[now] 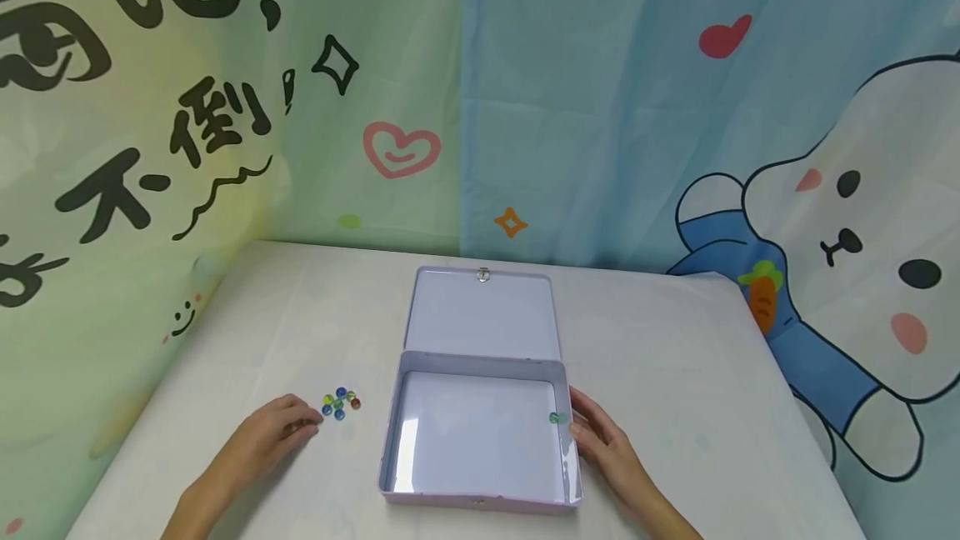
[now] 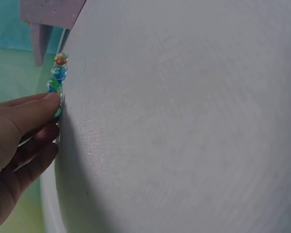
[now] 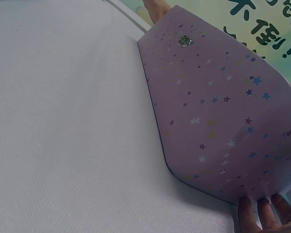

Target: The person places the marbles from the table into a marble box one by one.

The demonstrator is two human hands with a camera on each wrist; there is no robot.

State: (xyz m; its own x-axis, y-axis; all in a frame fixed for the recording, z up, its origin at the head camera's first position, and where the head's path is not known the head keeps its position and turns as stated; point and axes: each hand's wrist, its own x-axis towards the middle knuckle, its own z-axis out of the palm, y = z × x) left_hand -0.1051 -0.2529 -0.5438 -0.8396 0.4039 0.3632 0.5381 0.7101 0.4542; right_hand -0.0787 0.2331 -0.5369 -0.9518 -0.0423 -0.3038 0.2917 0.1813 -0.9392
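Several small glass marbles (image 1: pixel 339 403), in blue, green, yellow and reddish brown, lie in a loose cluster on the white table. The left hand (image 1: pixel 272 440) is beside them, its loosely bent fingertips right at the cluster's left edge. In the left wrist view its thumb and fingers overlap the nearest marbles (image 2: pixel 58 73). A shallow tin box (image 1: pixel 480 432) stands with its hinged lid (image 1: pixel 483 315) raised at the back. Inside, near the right wall, is one green marble (image 1: pixel 553 417). The right hand (image 1: pixel 606 444) rests against the box's right side, fingertips (image 3: pixel 265 213) touching the purple star-printed outer wall.
A white cloth covers the table (image 1: pixel 690 373). Behind it hangs a printed curtain (image 1: pixel 570 123) with a bear, hearts and lettering. The raised lid carries a metal clasp (image 1: pixel 483 274) at its far edge.
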